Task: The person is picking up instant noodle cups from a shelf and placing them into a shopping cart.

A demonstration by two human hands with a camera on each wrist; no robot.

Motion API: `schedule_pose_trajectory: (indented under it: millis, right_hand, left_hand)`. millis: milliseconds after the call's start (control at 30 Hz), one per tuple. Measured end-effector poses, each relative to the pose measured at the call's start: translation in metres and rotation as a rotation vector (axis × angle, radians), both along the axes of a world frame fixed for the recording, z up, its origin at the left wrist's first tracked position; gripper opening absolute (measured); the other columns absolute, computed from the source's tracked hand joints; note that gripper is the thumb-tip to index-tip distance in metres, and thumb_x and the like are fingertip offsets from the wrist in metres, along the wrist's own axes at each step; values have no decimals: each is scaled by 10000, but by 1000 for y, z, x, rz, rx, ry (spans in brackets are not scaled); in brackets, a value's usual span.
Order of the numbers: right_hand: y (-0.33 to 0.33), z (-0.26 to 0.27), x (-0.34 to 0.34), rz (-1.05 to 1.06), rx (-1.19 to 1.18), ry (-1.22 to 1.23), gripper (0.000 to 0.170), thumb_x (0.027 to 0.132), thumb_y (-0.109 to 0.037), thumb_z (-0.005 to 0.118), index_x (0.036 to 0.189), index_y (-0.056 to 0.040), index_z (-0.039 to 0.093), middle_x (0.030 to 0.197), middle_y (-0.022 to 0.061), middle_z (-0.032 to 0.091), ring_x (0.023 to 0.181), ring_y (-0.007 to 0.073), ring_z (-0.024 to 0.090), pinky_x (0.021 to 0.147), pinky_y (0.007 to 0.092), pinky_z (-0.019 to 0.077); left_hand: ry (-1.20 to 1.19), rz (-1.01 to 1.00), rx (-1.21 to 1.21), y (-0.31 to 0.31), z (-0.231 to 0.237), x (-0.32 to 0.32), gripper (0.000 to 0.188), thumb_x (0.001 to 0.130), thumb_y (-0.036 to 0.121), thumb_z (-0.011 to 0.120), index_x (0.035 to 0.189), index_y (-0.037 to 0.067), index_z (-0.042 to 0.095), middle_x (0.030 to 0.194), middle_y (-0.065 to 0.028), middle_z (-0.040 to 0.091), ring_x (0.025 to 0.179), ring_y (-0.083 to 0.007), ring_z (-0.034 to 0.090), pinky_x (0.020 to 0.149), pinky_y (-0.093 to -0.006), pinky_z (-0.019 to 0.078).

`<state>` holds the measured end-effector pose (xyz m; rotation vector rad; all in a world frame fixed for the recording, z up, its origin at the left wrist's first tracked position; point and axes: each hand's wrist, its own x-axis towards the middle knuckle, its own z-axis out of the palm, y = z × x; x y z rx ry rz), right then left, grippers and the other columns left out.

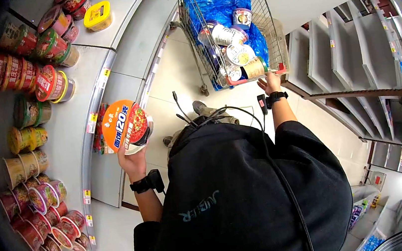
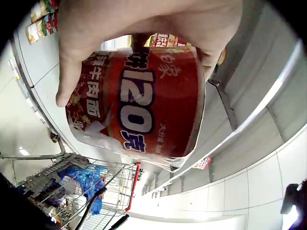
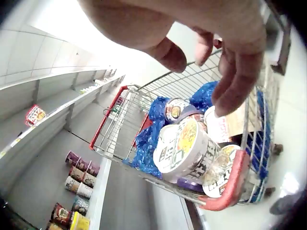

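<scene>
L arm reaches fwd, L hand (image 1: 134, 160) w/ fingers clamped round orange noodle tub (image 1: 125, 124), lid facing head cam. Shelf (image 1: 93, 41) w/ stacked tubs is L of those fingers. R arm stretches fwd too, R hand (image 3: 192, 43) w/ fingers loosely bent, slightly apart, over trolley (image 3: 235, 184) edge; contact unclear.

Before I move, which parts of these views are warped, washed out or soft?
Head view: fisheye bows the left shelf edge, and the corners go black. Left wrist view: the noodle cup's large "120" reads clearly, but the lower background is washed out. Right wrist view: white glare behind the right hand, which looks dark and slightly soft.
</scene>
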<state>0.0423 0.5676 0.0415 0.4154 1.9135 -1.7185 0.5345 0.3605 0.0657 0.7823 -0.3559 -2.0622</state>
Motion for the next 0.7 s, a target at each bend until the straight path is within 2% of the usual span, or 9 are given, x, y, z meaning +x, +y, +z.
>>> schedule_pose_trajectory:
  millis: [167,267,367,400,533,567,633,667,700]
  right_hand:
    - [-8,-87,-148,70,-66,-279,515,869,-256,539,1286,-41,327,1258,180,337,1054,357,475,792,500,521]
    - [-39,-119,-176,223,37,-317,537,847,-277,599,1276,-59,361,1198,180,385,916,347,520,726,474,529]
    - [-59,-158,-194,413,79,-351,381,819,-255,655,1089,-17,531,1059,159,476,840,317,550,567,432,530]
    - [-69,-154,-196,446,223,-298,388,838,-276,645,1097,-2,548,1033,127,548,873,297,551,707,437,526]
    - [-77,-178,-222,652,119,-176,385,821,-300,674,917,62,586,821,125,617,653,234,608,463,289,484]
    - [-79,-177,-221,611,15,-66,419,824,-336,674,663,30,548,575,60,506,418,136,449,368,296,402]
    - [-88,-152,-214,607,85,34,370,849,-274,642,779,84,585,729,117,605,560,182,566,397,325,419]
    - [-85,-167,-224,776,131,302,341,863,-246,615,843,94,595,805,142,628,661,199,607,427,339,467]
    - [-88,-170,-226,767,102,256,308,873,-219,594,943,80,571,842,143,624,692,195,622,464,339,515]
  left_hand:
    - [-80,10,-20,16,-16,-128,566,844,267,488,1348,58,338,1345,-133,442,1223,-333,441,962,-564,381]
    - [-60,81,-18,26,-16,-160,579,834,273,474,1350,48,337,1342,-138,445,1209,-338,449,954,-564,384]
    - [-68,121,-33,43,-8,-198,588,838,281,471,1357,46,327,1348,-140,439,1214,-340,443,955,-567,381]
    - [-113,131,-44,49,-9,-209,587,846,290,470,1359,44,327,1351,-142,436,1222,-338,437,960,-570,375]
    - [-176,169,-46,71,-11,-240,579,847,347,474,1343,67,365,1342,-131,452,1208,-342,452,946,-575,382]
    - [-185,171,-44,73,-6,-244,574,849,348,475,1339,69,371,1338,-127,457,1201,-338,461,942,-572,387]
    - [-227,167,-27,74,-9,-247,561,851,350,480,1336,85,380,1328,-123,468,1188,-328,478,934,-553,406]
    - [-215,182,-44,73,-6,-248,563,849,350,483,1336,87,379,1330,-124,466,1191,-329,475,935,-552,407]
    - [-207,191,-53,73,-5,-249,564,847,349,486,1336,88,379,1332,-125,464,1194,-330,472,935,-550,408]
